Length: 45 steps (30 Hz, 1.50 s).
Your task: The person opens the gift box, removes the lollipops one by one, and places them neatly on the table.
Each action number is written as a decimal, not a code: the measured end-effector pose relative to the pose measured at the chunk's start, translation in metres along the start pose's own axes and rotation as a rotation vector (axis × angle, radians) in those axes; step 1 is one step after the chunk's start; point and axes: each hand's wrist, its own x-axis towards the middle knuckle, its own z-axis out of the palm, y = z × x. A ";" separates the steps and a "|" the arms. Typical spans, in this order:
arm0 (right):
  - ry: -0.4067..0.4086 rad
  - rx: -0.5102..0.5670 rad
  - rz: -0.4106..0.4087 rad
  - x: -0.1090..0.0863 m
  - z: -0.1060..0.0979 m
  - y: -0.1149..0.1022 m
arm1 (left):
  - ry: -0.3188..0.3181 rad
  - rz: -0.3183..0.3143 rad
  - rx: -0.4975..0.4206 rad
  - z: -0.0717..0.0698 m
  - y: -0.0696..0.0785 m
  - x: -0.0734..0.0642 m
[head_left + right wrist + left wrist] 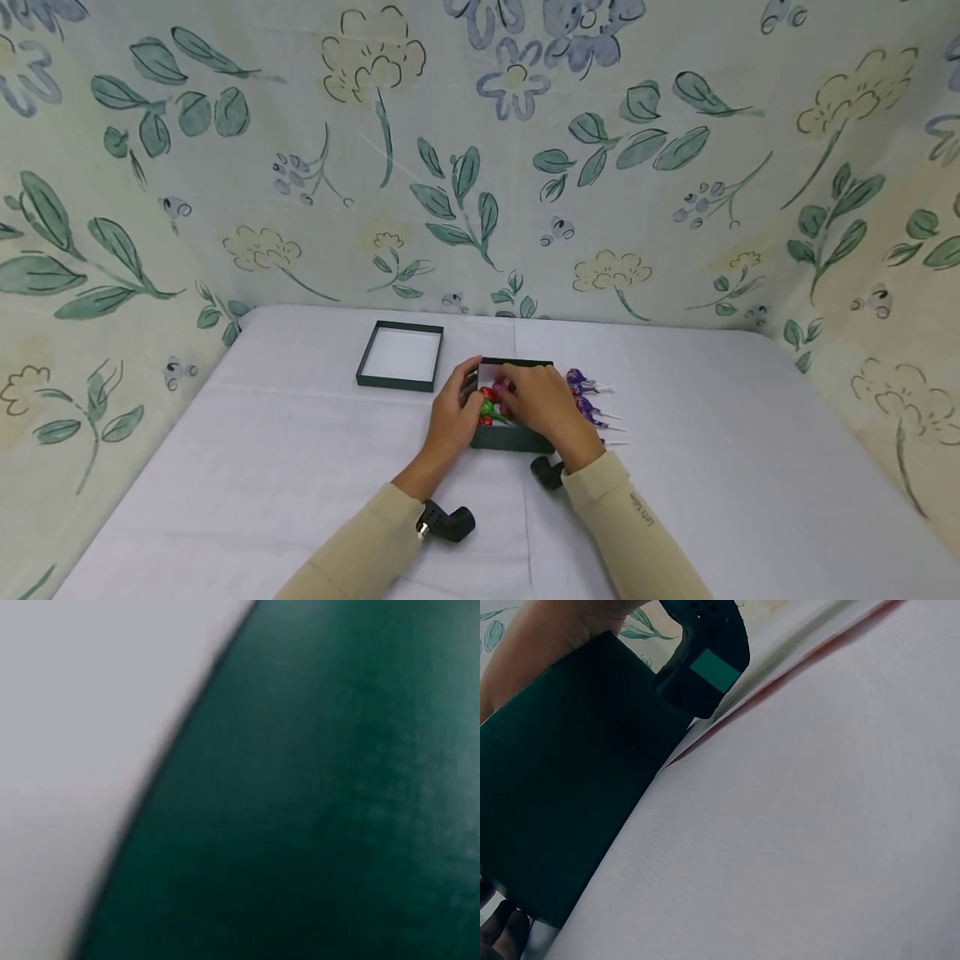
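A dark green box stands in the middle of the table with red and green lollipops in it. My left hand holds the box's left side, thumb at the inner edge and fingers along the outer wall. In the left wrist view the box's green wall fills the left, with fingertips at its lower end. My right hand reaches in from the right and pinches a magenta lollipop, partly hidden by its fingers. The right wrist view shows only the green wall, blurred and close.
Several purple-wrapped lollipops lie in a column just right of the box, white sticks pointing right. A green-rimmed box lid with a white inside lies at the back left. A floral cloth hangs behind the white table.
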 end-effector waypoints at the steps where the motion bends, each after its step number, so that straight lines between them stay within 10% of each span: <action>1: 0.000 -0.002 0.002 0.000 0.000 0.000 | 0.001 0.001 -0.003 0.000 0.000 0.000; 8: 0.004 0.019 -0.014 0.001 -0.002 0.000 | 0.001 0.011 0.001 0.000 0.000 0.002; 15: -0.008 0.010 0.017 0.001 -0.003 -0.002 | 0.012 0.017 0.031 0.006 -0.040 0.012; 45: -0.064 0.159 0.114 0.004 -0.008 -0.002 | 0.002 -0.012 0.053 0.003 -0.038 0.010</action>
